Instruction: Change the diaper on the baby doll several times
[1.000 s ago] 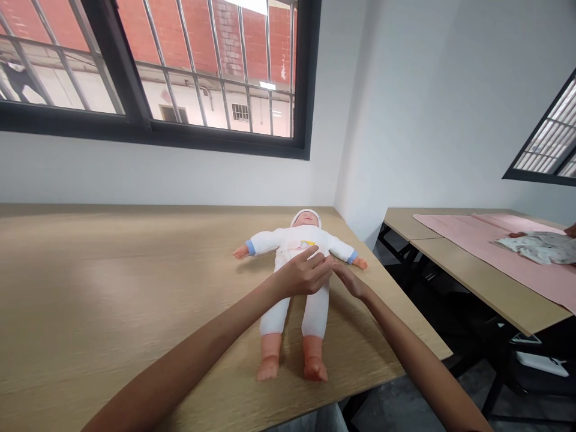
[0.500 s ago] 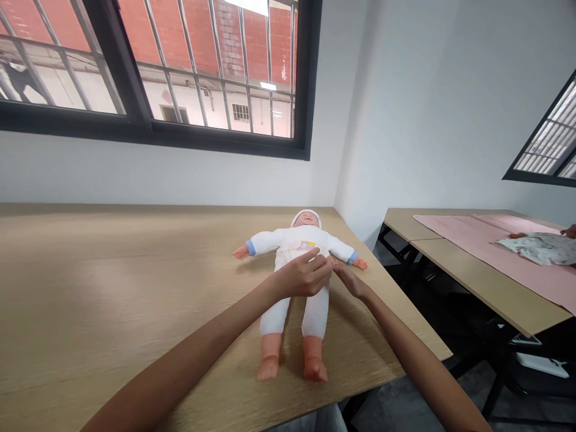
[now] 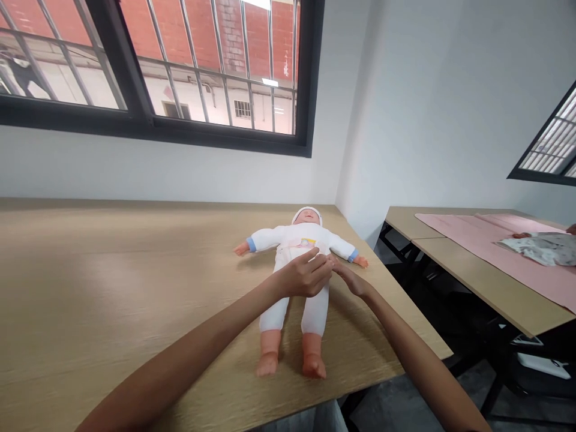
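A baby doll [image 3: 294, 309] lies on its back on the wooden table [image 3: 135, 270], arms spread and bare feet toward me. It wears a white outfit with blue cuffs, a small print on the chest and a white cap. My left hand [image 3: 308, 276] reaches across the doll's waist, its fingers curled in a pinch. At the doll's side on the right, my right hand [image 3: 350, 279] meets the left fingertips, with its own fingers pressed together. Whatever lies between the fingertips, possibly a bit of the outfit's edge, is too small to make out.
A second table [image 3: 477, 282] stands to the right with a pink mat [image 3: 454, 231] and pale printed baby clothes [image 3: 540, 247] on it. Another person's hand [image 3: 571, 229] shows at the far right edge. Behind my table is a wall with a barred window [image 3: 216, 66].
Both hands stay at the doll's waist, with the right fingers shifted slightly. The doll has not moved; the view has tilted a little.
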Motion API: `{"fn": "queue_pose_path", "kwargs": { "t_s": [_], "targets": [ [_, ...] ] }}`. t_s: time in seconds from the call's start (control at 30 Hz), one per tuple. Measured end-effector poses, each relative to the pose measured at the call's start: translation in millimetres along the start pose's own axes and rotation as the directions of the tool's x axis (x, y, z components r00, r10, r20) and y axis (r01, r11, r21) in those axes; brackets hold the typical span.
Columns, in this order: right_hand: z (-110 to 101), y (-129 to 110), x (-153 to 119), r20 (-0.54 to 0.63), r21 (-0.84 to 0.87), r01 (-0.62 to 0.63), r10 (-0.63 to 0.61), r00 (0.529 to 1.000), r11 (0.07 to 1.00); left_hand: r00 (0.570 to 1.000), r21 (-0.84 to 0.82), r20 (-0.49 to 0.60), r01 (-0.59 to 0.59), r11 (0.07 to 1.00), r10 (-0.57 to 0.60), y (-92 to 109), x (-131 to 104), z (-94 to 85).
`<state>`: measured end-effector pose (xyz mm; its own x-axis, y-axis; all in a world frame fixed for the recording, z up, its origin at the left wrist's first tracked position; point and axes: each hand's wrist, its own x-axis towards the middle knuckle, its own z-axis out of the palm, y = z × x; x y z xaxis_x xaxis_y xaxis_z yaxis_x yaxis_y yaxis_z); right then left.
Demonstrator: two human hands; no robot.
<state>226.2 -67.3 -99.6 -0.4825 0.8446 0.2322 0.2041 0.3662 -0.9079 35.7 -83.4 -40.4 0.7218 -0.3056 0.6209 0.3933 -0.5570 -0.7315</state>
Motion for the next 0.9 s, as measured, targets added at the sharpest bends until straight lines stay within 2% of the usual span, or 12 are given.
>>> {"fn": "queue_pose_path", "kwargs": {
  "t_s": [0.07,0.2,0.37,0.53,0.9],
  "targets": [
    [-0.1,-2.5,-0.6,0.026,0.014,0.004,-0.004,1.0,1.0,1.0,-0.015,0.002,0.003,1.0,-0.003,-0.4,0.3,-0.9],
    [0.8,-5.6,-0.8,-0.022,0.013,-0.009,0.009,1.0,1.0,1.0,-0.027,0.008,-0.007,1.0,0.008,-0.5,-0.7,-0.6],
    [2.9,-13.9,0.4,0.002,-0.015,0.092,-0.092,0.996,0.996,1.0,-0.02,0.017,-0.016,1.0,0.016,-0.7,-1.0,0.9],
    [3.4,-19.9,-1.0,0.021,-0.023,0.057,-0.057,0.998,0.998,1.0,-0.035,0.006,0.0,0.999,0.001,-0.4,-0.3,1.2],
    [4.1,-22.0,-1.5,0.002,-0.031,0.023,-0.023,1.0,0.999,0.999,-0.056,0.053,0.015,0.998,-0.012,0.3,-1.3,0.2]
  ]
}}
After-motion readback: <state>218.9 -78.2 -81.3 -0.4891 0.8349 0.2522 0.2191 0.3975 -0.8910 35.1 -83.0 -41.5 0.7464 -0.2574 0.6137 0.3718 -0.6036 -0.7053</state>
